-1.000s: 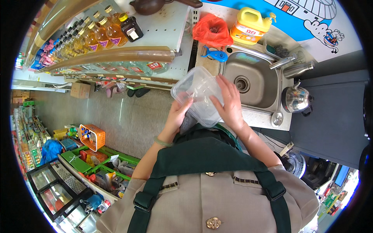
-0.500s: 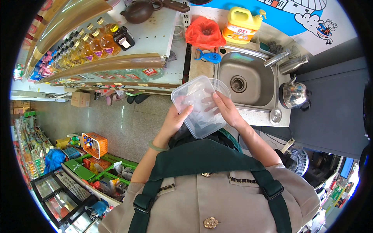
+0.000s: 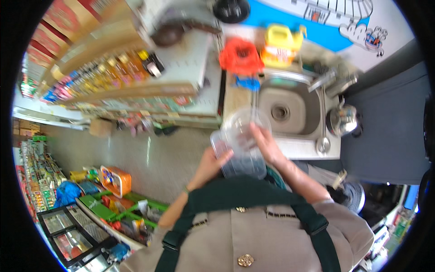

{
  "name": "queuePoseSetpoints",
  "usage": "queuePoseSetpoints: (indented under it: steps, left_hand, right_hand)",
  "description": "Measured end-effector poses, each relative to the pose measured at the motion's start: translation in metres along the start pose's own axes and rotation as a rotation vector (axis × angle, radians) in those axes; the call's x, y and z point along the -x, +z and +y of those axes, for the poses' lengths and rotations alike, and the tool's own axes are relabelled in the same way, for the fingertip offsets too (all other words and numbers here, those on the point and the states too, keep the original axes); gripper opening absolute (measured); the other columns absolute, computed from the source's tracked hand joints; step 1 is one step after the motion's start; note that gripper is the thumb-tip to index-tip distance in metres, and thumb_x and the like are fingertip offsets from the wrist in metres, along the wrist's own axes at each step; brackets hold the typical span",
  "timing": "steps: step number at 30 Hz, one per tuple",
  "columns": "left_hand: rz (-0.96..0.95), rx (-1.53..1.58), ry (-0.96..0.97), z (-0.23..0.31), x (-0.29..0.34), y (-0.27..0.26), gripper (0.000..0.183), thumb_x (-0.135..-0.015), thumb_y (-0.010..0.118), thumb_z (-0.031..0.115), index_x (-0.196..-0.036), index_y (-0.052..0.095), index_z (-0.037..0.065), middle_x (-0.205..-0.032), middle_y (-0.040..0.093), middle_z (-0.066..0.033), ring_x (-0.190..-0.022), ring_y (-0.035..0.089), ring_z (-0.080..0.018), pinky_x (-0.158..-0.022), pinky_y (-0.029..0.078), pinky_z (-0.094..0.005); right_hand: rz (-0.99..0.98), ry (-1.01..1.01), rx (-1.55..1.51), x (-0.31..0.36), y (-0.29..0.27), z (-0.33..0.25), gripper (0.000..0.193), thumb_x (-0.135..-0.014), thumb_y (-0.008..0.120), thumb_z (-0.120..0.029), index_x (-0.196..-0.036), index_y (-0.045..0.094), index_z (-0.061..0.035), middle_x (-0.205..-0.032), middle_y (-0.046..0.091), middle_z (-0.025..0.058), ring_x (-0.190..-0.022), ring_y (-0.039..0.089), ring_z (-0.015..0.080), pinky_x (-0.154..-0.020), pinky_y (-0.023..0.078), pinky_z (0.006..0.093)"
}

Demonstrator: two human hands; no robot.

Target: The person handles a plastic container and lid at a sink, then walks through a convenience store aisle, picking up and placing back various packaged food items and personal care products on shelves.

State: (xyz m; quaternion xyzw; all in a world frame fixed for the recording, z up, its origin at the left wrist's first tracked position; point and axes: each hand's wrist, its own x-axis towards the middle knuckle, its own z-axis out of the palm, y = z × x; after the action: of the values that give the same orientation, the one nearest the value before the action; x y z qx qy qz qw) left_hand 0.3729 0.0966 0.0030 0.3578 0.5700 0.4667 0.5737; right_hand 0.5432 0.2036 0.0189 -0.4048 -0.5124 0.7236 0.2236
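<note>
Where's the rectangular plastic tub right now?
In the head view, the rectangular tub is in the left hand, near the centre, below and left of the sink.

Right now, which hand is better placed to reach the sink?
Right, probably: the right hand is nearer the sink, while the left hand is farther off, across the clear plastic containers. Both hands look occupied, so it would first need freeing.

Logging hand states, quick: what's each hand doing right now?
Left hand: holding a clear rectangular plastic container.
Right hand: holding a clear round plastic container or lid; blur hides which.
</note>
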Motion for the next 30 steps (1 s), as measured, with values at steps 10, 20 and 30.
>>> queuePoseSetpoints:
  steps: [10, 20, 30]
  left_hand:
    - [-0.024, 0.073, -0.002, -0.003, -0.005, 0.0, 0.027, -0.089, 0.064, 0.023, -0.105, 0.061, 0.001, -0.092, 0.063, -0.0023, -0.083, 0.059, -0.01, -0.075, 0.047, -0.0252]
    - [-0.04, 0.02, 0.095, -0.052, -0.019, 0.019, 0.025, -0.084, 0.07, 0.022, -0.099, 0.064, 0.003, -0.085, 0.066, -0.0033, -0.074, 0.06, -0.0103, -0.065, 0.047, -0.0239]
    - [0.262, 0.107, 0.167, -0.001, -0.01, 0.053, 0.023, -0.085, 0.069, 0.022, -0.098, 0.064, 0.002, -0.087, 0.064, -0.0027, -0.077, 0.059, -0.0109, -0.07, 0.047, -0.0249]
  right_hand:
    - [0.029, -0.044, -0.029, -0.01, 0.003, -0.008, 0.051, -0.096, 0.043, -0.039, -0.09, 0.064, 0.0069, -0.075, 0.066, 0.0138, -0.064, 0.065, 0.0215, -0.057, 0.052, 0.0311]
    - [0.112, -0.198, -0.111, -0.012, -0.027, 0.002, 0.045, -0.097, 0.043, -0.034, -0.085, 0.06, 0.0061, -0.069, 0.064, 0.0126, -0.057, 0.063, 0.0206, -0.053, 0.051, 0.0299]
    - [0.119, -0.349, 0.213, 0.033, -0.025, -0.002, 0.036, -0.091, 0.058, -0.018, -0.118, 0.048, 0.0034, -0.074, 0.063, 0.008, -0.054, 0.058, 0.012, -0.047, 0.047, 0.0268]
